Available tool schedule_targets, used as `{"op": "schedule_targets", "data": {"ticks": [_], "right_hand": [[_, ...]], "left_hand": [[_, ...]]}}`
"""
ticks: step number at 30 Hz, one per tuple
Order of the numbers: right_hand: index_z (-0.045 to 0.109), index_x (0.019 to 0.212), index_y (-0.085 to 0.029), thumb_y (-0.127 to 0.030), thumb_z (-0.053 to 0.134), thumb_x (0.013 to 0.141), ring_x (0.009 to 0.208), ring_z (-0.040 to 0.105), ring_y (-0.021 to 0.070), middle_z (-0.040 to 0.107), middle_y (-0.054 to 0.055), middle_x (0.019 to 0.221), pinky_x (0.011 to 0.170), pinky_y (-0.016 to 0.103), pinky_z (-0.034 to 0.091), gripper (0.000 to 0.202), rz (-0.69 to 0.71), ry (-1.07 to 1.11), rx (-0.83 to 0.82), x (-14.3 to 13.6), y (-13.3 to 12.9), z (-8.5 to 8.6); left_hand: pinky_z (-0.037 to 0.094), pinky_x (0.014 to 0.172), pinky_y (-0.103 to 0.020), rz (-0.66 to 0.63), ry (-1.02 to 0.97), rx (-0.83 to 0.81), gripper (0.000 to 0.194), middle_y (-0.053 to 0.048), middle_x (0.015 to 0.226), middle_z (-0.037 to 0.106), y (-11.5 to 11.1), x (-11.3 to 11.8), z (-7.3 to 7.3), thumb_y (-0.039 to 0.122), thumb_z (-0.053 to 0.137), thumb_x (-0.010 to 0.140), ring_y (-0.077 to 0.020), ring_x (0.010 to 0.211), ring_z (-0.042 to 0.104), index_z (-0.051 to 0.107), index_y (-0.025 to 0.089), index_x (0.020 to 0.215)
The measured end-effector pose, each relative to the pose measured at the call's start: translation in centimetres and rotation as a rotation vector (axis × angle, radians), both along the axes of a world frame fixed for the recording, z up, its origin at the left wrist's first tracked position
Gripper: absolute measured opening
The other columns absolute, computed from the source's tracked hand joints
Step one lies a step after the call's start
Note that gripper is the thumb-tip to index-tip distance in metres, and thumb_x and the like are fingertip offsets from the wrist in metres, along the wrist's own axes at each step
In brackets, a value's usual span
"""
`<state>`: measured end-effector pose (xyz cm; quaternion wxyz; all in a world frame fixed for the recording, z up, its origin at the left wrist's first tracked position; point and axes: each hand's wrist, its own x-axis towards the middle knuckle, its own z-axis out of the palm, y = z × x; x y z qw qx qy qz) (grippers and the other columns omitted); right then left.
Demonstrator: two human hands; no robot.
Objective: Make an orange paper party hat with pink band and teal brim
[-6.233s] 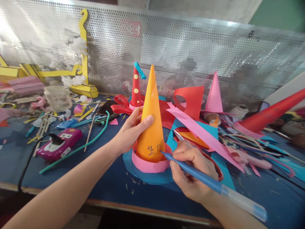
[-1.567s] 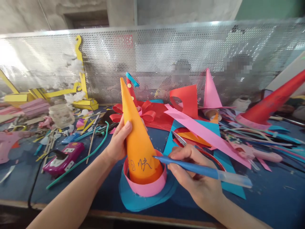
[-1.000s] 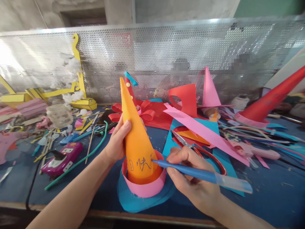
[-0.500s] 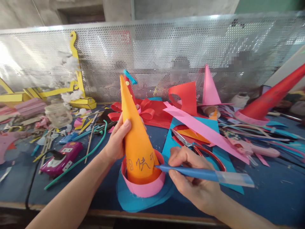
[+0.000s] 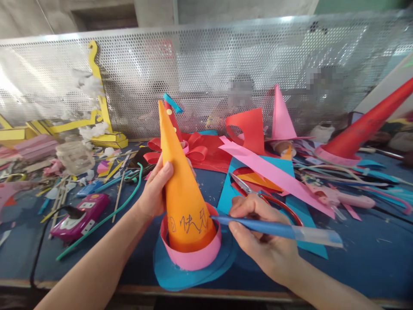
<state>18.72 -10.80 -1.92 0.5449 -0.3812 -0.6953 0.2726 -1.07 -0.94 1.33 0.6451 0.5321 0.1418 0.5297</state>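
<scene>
An orange paper cone [image 5: 180, 181] stands inside a pink paper ring [image 5: 193, 258] on a round blue paper base [image 5: 171, 275]. My left hand [image 5: 158, 187] is closed around the cone's left side, its thumb on the front and some fingers hidden behind. Dark handwritten characters run across the cone's lower front. My right hand [image 5: 264, 237] grips a blue pen [image 5: 271, 228] with a clear end, its tip at the cone's right edge beside the last character. Red-handled scissors [image 5: 245, 185] lie just behind my right hand.
Blue card [image 5: 309, 249], a pink paper strip [image 5: 277, 176] and a pink glue gun [image 5: 345, 198] lie to the right. A purple power strip [image 5: 80, 215] and a green pipe cleaner [image 5: 112, 213] are at left. A perforated metal screen [image 5: 200, 64] rises behind.
Further strokes have appeared on the last character, and the pen tip has shifted slightly up the cone's edge. The whole view has drifted a little; my left hand keeps its hold.
</scene>
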Motion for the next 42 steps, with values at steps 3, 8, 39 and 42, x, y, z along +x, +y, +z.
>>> {"op": "schedule_targets", "data": {"ticks": [3,8,39,42], "right_hand": [[0.048,0.083,-0.025,-0.017,0.059,0.087,0.052,0.039,0.0106,0.042,-0.007,0.061,0.049,0.027,0.031,0.014,0.005,0.011,0.001,0.0,0.0,0.0],[0.047,0.081,-0.024,-0.018,0.057,0.087,0.053,0.039,0.0108,0.042,-0.006,0.061,0.048,0.026,0.028,0.014,0.023,-0.05,-0.009,-0.2,-0.1,0.2],[0.059,0.088,-0.023,-0.032,0.064,0.086,0.04,0.036,0.0068,0.046,-0.008,0.052,0.037,0.021,0.03,0.01,-0.504,-0.009,0.072,0.5,0.5,0.5],[0.06,0.088,-0.023,-0.034,0.065,0.084,0.039,0.037,0.0067,0.048,-0.007,0.052,0.037,0.02,0.031,0.013,-0.514,-0.013,0.071,0.4,0.6,0.4]], "left_hand": [[0.058,0.065,-0.035,-0.004,0.026,0.007,0.064,-0.003,0.09,0.064,-0.1,0.0,0.1,0.053,0.062,0.083,-0.0216,0.074,0.067,0.04,0.027,0.137],[0.059,0.071,-0.037,-0.009,-0.024,0.013,0.058,-0.004,0.094,0.064,0.0,0.0,-0.1,0.05,0.062,0.084,-0.0222,0.081,0.065,0.044,0.028,0.134],[0.052,0.077,-0.028,0.073,0.207,0.308,0.048,-0.006,0.107,0.06,3.0,-1.4,-0.8,0.047,0.069,0.082,-0.0187,0.093,0.058,0.056,0.022,0.121],[0.051,0.077,-0.028,0.107,0.215,0.306,0.052,-0.005,0.103,0.059,2.8,-1.4,-0.3,0.043,0.075,0.076,-0.0183,0.09,0.057,0.054,0.022,0.12]]}}
